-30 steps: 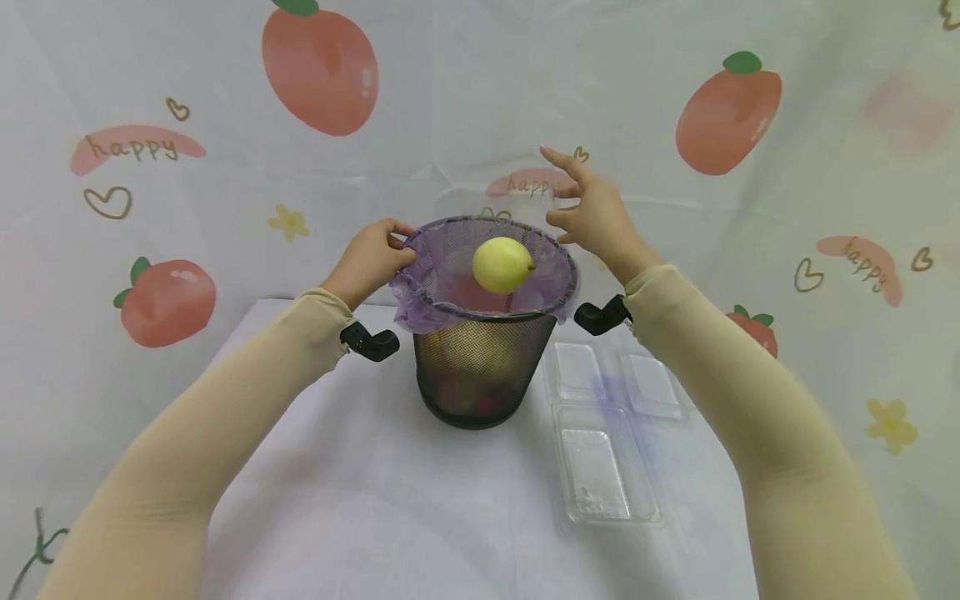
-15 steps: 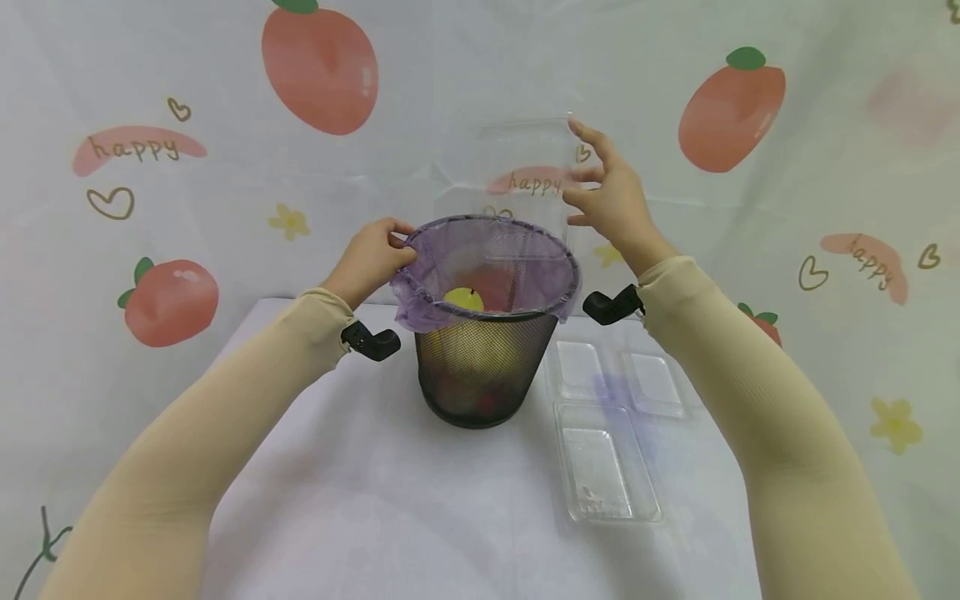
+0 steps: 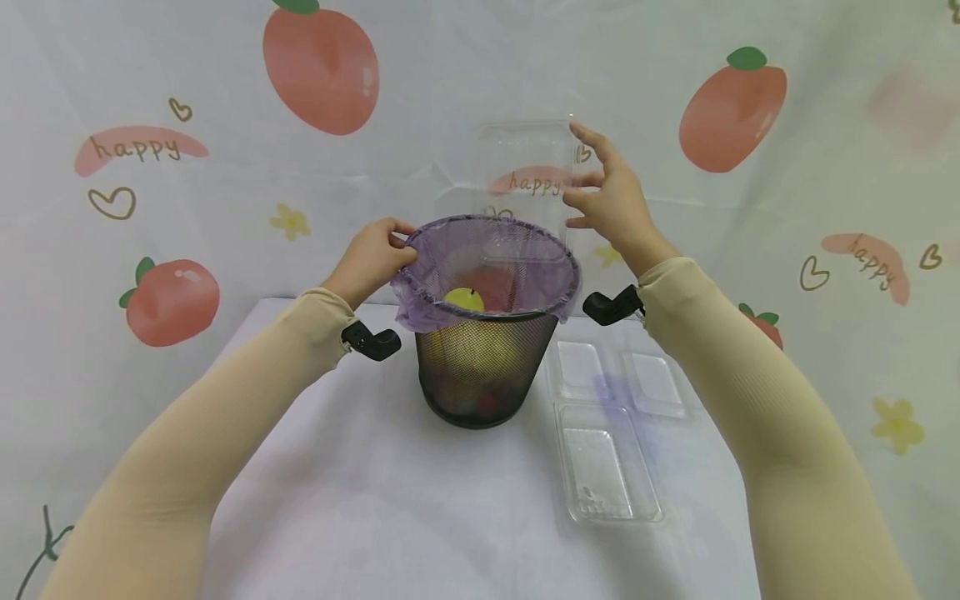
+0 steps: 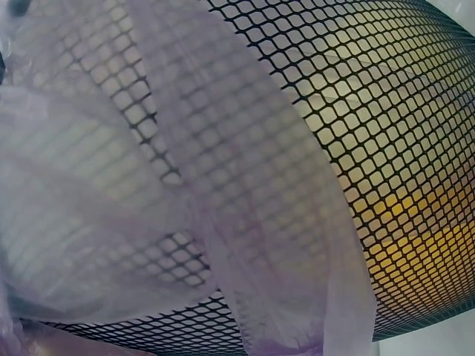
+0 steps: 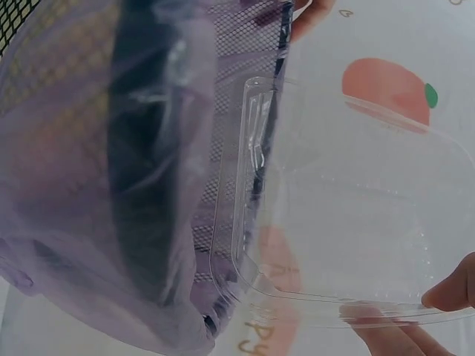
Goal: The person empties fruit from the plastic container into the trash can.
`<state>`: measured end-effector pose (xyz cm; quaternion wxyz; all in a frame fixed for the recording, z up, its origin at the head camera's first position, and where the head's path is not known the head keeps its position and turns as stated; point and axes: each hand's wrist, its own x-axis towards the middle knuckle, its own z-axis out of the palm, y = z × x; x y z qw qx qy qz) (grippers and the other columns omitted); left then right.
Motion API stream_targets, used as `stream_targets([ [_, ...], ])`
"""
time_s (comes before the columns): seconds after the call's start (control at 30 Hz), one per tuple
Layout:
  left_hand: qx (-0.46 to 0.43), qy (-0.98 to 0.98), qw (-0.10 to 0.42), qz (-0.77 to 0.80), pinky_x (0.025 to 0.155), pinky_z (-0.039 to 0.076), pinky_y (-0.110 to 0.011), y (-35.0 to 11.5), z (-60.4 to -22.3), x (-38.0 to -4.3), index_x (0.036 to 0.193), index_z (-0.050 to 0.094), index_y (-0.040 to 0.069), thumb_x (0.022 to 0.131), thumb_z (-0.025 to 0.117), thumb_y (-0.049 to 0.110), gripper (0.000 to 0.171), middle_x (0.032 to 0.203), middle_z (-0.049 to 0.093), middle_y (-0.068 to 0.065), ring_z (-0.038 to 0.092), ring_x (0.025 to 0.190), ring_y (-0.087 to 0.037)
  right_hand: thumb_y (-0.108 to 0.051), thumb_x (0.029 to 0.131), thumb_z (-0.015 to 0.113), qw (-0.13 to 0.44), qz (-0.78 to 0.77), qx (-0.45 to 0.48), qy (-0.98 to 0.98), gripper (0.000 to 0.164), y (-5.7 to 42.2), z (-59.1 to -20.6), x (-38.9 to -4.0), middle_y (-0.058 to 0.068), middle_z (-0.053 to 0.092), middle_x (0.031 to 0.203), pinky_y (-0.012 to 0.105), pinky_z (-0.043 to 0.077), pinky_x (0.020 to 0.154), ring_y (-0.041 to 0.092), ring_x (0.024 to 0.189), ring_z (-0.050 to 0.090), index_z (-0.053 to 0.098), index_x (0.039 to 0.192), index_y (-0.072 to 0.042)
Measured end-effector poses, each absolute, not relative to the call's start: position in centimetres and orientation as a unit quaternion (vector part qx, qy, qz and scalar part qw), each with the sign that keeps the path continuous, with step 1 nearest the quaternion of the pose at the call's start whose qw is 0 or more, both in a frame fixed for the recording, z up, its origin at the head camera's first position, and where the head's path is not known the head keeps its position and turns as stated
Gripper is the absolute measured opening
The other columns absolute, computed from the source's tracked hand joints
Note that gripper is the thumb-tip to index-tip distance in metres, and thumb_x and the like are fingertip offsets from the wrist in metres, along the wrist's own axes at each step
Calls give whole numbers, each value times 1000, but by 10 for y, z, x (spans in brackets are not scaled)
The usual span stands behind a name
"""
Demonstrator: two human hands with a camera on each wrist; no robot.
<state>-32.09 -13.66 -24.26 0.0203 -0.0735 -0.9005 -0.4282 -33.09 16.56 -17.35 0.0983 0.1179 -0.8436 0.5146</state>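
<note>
My left hand pinches the left rim of a black mesh wastebasket. A purple plastic bag lines the basket and folds over its rim. My right hand holds a clear plastic tray by its edge, thumb on one side and fingers on the other. The tray stands on end above and behind the basket's far rim. Inside the basket shows a yellow round fruit with a short dark stem, next to something reddish. Yellow and orange shapes show through the mesh in the left wrist view.
On the white table, right of the basket, lie several clear plastic trays, among them a long one in front and smaller ones behind. A white cloth backdrop printed with fruit hangs behind the table.
The yellow fruit has dropped from above the opening into the basket. My right hand rose a little and moved right, tipping the clear tray upright, then stayed still. My left hand kept its place.
</note>
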Motion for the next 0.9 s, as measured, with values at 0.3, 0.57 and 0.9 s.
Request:
stream_targets([
  [0.3, -75, -901, 19, -427, 79, 46, -31, -137, -243, -320, 138, 48, 4, 90, 51, 12, 49, 125, 58, -18, 55, 99, -24, 3, 89, 55, 72, 560, 106, -818, 83, 168, -172, -334, 5, 57, 105, 32, 59, 69, 16, 89, 62, 29, 146, -51],
  [0.57, -73, -903, 21, -424, 78, 45, -30, -136, -242, -320, 138, 48, 5, 90, 52, 12, 49, 125, 58, -18, 55, 98, -24, 4, 90, 54, 40, 613, 87, -785, 81, 178, -165, -334, 23, 53, 129, 34, 59, 67, 15, 82, 67, 26, 150, -41],
  [0.9, -70, -903, 17, -423, 74, 44, -29, -137, -242, -320, 139, 48, 6, 91, 52, 13, 49, 127, 57, -18, 54, 95, -23, 8, 90, 52, -38, 674, 72, -734, 83, 192, -153, -331, 17, 59, 113, 33, 59, 67, 21, 79, 71, 18, 155, -31],
])
